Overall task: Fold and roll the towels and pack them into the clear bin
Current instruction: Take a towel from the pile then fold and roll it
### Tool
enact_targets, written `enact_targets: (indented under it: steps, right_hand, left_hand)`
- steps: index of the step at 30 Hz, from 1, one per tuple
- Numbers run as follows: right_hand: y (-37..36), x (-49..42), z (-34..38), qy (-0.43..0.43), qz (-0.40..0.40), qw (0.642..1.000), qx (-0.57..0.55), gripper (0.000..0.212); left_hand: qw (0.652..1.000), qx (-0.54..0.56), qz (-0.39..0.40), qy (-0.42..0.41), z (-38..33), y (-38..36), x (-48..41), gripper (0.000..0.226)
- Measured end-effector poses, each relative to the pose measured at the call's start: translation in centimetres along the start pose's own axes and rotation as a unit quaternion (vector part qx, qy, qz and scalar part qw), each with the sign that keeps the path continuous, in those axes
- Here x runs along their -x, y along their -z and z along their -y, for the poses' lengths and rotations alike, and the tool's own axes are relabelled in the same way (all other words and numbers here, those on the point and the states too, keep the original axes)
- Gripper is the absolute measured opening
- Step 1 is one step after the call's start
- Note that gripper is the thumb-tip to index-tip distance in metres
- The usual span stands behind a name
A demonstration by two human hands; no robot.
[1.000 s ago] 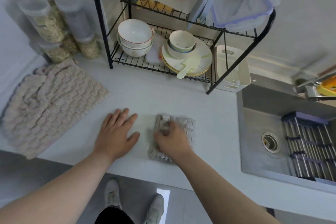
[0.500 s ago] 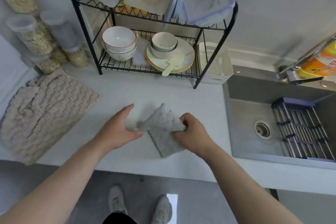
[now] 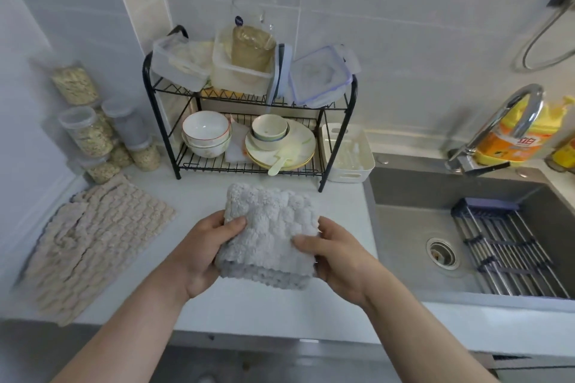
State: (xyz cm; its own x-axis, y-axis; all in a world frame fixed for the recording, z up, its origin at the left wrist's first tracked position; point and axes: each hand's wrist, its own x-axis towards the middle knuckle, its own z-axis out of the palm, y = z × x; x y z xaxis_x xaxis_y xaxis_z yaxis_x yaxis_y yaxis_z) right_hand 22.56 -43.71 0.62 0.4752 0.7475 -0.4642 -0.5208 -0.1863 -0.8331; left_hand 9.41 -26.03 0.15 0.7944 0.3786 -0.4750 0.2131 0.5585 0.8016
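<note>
Head view looks down on a pale counter (image 3: 264, 305) with its front edge running across just below the wrists. Both hands are raised over it with a grey towel (image 3: 270, 233) between them. The left hand (image 3: 202, 246) grips the towel's left side, thumb pressed on top and fingers curled underneath. The right hand (image 3: 336, 258) holds the right side the same way. The towel is thick and fluffy with a puffed, waffle-like pile. It is folded into a rough square, its layered edges showing along the near side.

To the left, a larger beige towel (image 3: 93, 242) with a bumpy woven grid lies flat, reaching close to the counter's front edge. Bare counter stretches between it and the hands. Behind the grey towel stands a black wire dish rack (image 3: 217, 162) against the tiled wall. Glossy bowls and plates sit on its lower shelf. On its top shelf, a clear bin (image 3: 239, 71) holds a tan, coarse upright roll. Round jars (image 3: 90, 134) of grain fill the back left corner.

To the right, the counter ends at the straight rim of a grey sink (image 3: 420, 227), where a metal roll-up rack (image 3: 510, 255) lies near a curved chrome faucet (image 3: 510, 115).
</note>
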Motion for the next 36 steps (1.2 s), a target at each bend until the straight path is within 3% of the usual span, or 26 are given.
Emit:
enact_targets:
  steps: [5, 11, 13, 16, 18, 21, 24, 29, 32, 36]
  right_hand:
    - [-1.5, -0.7, -0.1, 0.043, -0.041, 0.998, -0.004, 0.033]
    - [-5.1, -1.2, -0.1, 0.014, -0.056, 0.987, -0.151, 0.033]
    - [-5.8, -1.1, 0.0, 0.009, -0.075, 0.987, -0.142, 0.028]
    - [-6.8, -1.2, -0.2, 0.026, -0.138, 0.990, -0.007, 0.016]
    - [-7.2, -1.1, -0.6, 0.056, -0.187, 0.980, 0.037, 0.014]
    - [-7.0, -0.4, -0.8, 0.101, -0.260, 0.960, 0.029, 0.037]
    - [-5.6, 1.8, -1.0, 0.139, -0.334, 0.932, 0.031, 0.047]
    - [-1.5, 9.4, -1.0, 0.184, -0.423, 0.887, 0.008, 0.017]
    - [2.4, 15.3, -2.1, 0.208, -0.486, 0.848, -0.032, 0.019]
    - [7.6, 23.9, -3.9, 0.242, -0.541, 0.800, -0.097, 0.021]
  left_hand:
    - [1.000, -0.016, 0.003, -0.017, -1.0, 1.4, 0.8, 0.031]
    - [0.996, 0.084, -0.016, 0.012, -1.9, 3.5, -0.1, 0.032]
    - [0.999, 0.010, -0.030, 0.026, -2.6, 4.2, -0.4, 0.035]
    - [0.989, -0.139, -0.050, -0.003, -3.4, 5.1, -1.4, 0.029]
    - [0.985, -0.171, -0.022, -0.028, -3.7, 5.1, -2.0, 0.041]
    - [0.981, -0.182, 0.015, -0.072, -4.0, 4.2, -2.9, 0.057]
    - [0.979, -0.160, 0.087, -0.094, -3.8, 1.7, -3.2, 0.061]
    - [0.954, -0.173, 0.238, -0.061, -1.8, -6.5, -3.0, 0.060]
    - [0.928, -0.191, 0.318, -0.040, 0.5, -13.6, -2.1, 0.049]
    - [0.881, -0.198, 0.430, -0.008, 4.6, -23.8, 0.5, 0.054]
